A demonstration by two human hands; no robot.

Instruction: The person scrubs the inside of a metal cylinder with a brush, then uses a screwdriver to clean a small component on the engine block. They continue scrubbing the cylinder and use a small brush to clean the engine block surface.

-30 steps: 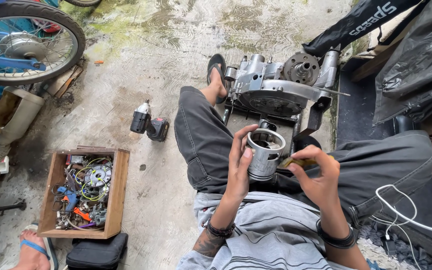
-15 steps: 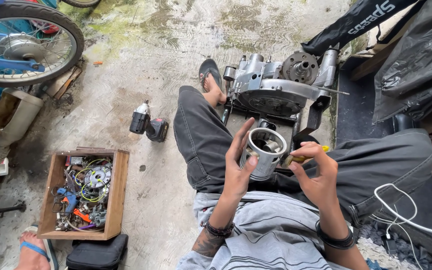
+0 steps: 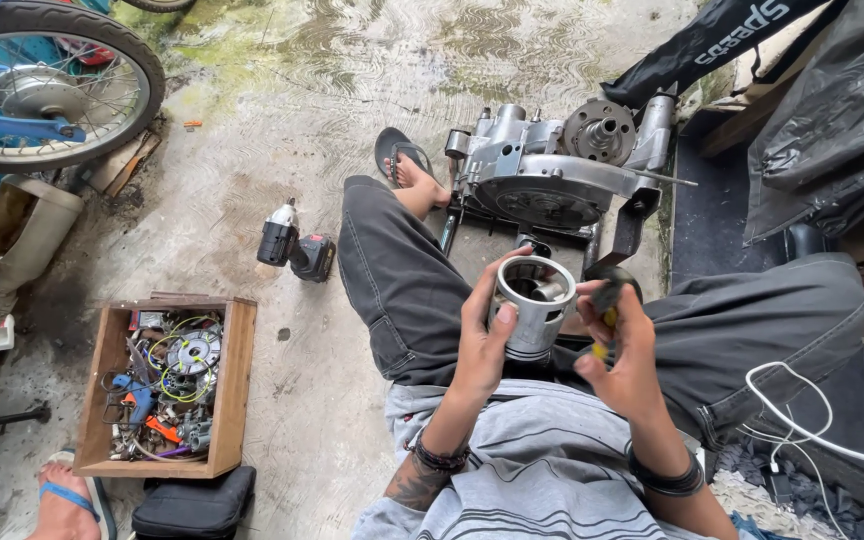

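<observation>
**Seated worker with piston and hand tool, overhead view**

Left of frame: a spoked motorcycle wheel with black tyre (image 3: pixel 47 85); below it, an open wooden box of wires and small metal parts (image 3: pixel 164 385); beside the box on the wet concrete floor (image 3: pixel 282 120), a black cordless impact wrench (image 3: pixel 295 248). Centre: the left hand (image 3: pixel 482 335) wraps the skirt of a silver, cup-shaped metal piston (image 3: pixel 532 305), fingers curled firmly against its wall and thumb along the near side, so that the open end faces up and the inner bosses show. The piston is held above the lap, just in front of a bare aluminium engine crankcase (image 3: pixel 552 175) standing on the floor. Ring grooves band its lower part; the surface looks clean and matt. Right: the right hand (image 3: pixel 624 350) pinches a small yellow-and-black handled tool (image 3: pixel 607 305), probably a screwdriver, though its tip is hidden.

Since half a second ago the tool has swung from lying level to standing nearly upright, and its upper end now sits just beside the piston rim; the piston itself has tipped slightly more upright. This suggests work on the piston's interior or rim is in hand.
</observation>
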